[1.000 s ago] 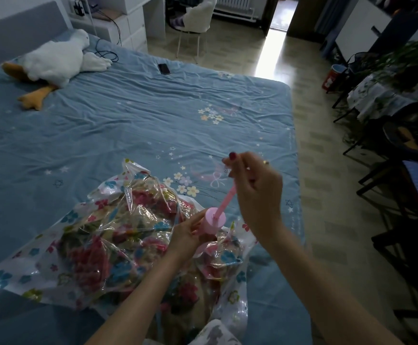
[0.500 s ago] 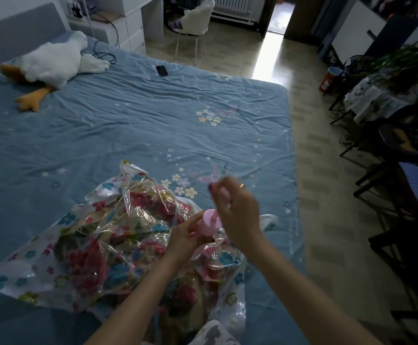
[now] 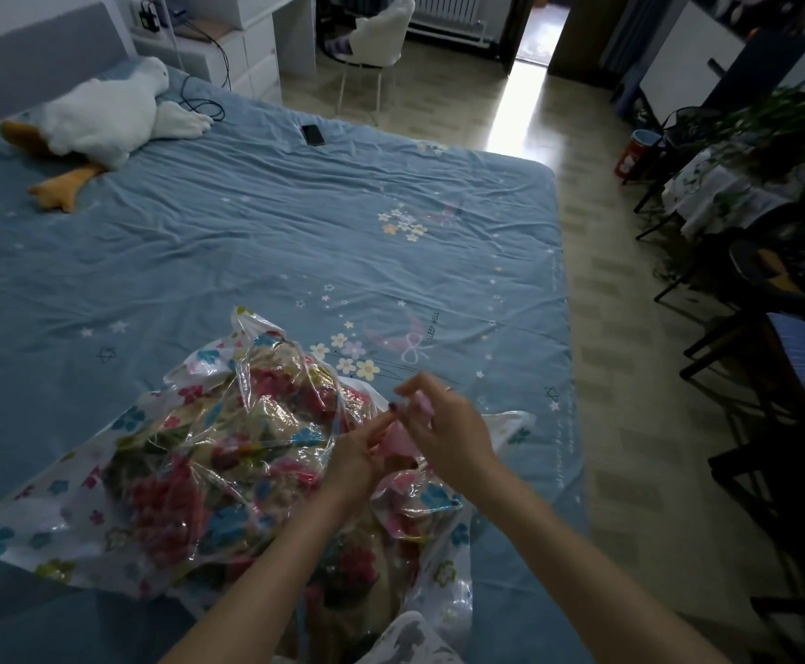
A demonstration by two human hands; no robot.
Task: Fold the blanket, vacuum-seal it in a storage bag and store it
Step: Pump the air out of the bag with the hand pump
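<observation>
The right hand (image 3: 443, 424) has come down since a second ago, pushing the pump (image 3: 403, 436) handle, which it grips, into the body. The left hand (image 3: 357, 452) grips the body, probably to keep it on the valve. The bag (image 3: 190, 472) with the blanket (image 3: 166, 505) lies on the bed (image 3: 247, 242).

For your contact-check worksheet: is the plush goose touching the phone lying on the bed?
Apart. The head view shows a stretch of blue sheet between the plush goose and the phone.
</observation>
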